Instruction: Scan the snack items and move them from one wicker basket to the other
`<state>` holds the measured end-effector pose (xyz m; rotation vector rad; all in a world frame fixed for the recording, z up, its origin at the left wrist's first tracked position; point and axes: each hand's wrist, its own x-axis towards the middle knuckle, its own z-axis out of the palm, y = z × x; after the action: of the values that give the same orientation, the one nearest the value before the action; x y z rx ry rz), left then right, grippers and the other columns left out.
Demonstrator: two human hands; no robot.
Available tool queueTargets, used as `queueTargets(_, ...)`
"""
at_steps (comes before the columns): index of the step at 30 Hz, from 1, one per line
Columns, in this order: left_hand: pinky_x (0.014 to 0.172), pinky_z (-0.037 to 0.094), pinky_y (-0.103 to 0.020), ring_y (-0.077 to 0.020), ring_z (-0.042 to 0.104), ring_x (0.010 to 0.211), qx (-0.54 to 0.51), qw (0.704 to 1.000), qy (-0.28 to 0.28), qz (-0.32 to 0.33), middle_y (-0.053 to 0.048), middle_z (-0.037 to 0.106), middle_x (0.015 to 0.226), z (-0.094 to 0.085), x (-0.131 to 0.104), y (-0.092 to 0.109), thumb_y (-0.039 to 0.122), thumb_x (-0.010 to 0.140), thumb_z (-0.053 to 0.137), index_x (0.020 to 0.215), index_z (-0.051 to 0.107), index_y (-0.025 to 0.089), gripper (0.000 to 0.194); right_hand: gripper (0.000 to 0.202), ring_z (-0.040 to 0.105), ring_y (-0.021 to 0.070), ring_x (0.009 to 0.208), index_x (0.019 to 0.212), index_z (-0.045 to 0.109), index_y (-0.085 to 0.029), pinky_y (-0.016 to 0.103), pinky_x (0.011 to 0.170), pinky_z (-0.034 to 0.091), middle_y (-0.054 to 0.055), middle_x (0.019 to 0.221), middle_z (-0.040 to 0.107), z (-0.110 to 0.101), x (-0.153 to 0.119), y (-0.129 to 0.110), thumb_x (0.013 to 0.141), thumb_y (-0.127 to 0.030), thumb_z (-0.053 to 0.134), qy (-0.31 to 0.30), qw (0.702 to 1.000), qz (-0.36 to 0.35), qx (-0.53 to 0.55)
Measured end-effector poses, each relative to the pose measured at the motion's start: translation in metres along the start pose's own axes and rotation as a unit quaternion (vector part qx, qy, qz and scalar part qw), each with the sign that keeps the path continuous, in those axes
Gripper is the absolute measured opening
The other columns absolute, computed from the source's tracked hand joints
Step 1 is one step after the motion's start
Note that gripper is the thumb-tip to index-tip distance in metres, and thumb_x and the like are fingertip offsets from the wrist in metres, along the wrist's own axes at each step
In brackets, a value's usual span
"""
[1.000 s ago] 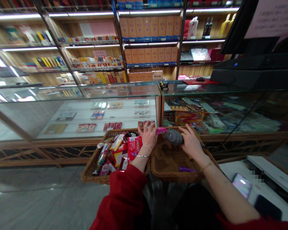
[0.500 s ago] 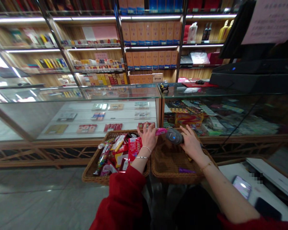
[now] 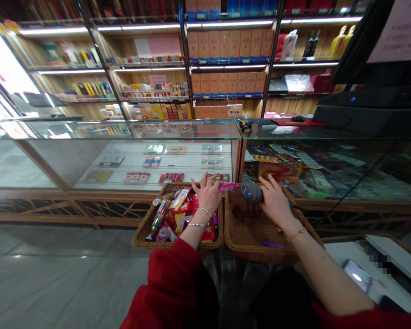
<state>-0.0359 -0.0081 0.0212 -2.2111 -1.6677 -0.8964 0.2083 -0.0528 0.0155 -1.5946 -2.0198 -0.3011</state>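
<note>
My left hand is over the right side of the left wicker basket, which is filled with packaged snacks. It holds a pink packet that points right toward the grey scanner. The scanner is gripped in my right hand, above the back of the right wicker basket. A purple item lies in that basket, and a small yellow piece shows partly beside my right wrist.
Behind the baskets stands a glass display counter with packs inside. A black monitor is at the upper right. On a white surface at the lower right lies a phone.
The whole view has shifted, so the baskets and counter appear farther right. The red packet beside my left hand is now mostly hidden behind it. Both hands keep their holds.
</note>
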Motion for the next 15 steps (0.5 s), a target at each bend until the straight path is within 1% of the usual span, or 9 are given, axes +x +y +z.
queueTargets(4,0.119,0.003,-0.077,-0.0364,0.036,0.148,0.014,1.000,0.010,-0.018,-0.003,0.064,0.140,-0.010,-0.002,-0.020,0.023,0.086,0.068,0.109,0.072,0.035,0.026,0.041,0.031,0.0352,0.152,0.113,0.067,-0.016,0.062,0.118,0.041,0.014,0.151,0.055,0.001,0.005,-0.008,0.074,-0.006,0.061,0.008,1.000,-0.014,-0.010)
queueTargets(9,0.119,0.004,-0.076,-0.0360,0.036,0.147,0.034,0.998,0.019,-0.045,-0.005,0.064,0.141,-0.020,-0.006,-0.045,0.021,0.085,0.067,0.110,0.072,0.034,0.029,0.039,0.031,0.0366,0.152,0.111,0.069,-0.013,0.062,0.118,0.041,0.015,0.151,0.055,0.003,0.008,-0.018,0.075,-0.005,0.058,-0.008,1.000,-0.016,-0.016)
queueTargets(12,0.119,0.005,-0.076,-0.0365,0.037,0.147,0.042,0.997,0.021,-0.058,-0.005,0.063,0.142,-0.022,-0.009,-0.056,0.022,0.085,0.067,0.109,0.073,0.034,0.028,0.042,0.031,0.0358,0.152,0.113,0.069,-0.015,0.062,0.118,0.040,0.014,0.151,0.055,0.006,0.008,-0.021,0.074,-0.004,0.058,-0.009,1.000,-0.015,-0.004)
queueTargets(15,0.119,0.004,-0.075,-0.0357,0.037,0.147,0.046,0.997,0.023,-0.064,-0.005,0.063,0.142,-0.021,-0.009,-0.063,0.022,0.085,0.066,0.109,0.073,0.035,0.028,0.042,0.031,0.0352,0.152,0.113,0.069,-0.016,0.062,0.118,0.040,0.013,0.150,0.056,0.008,0.008,-0.022,0.074,-0.005,0.059,-0.006,1.000,-0.017,-0.002)
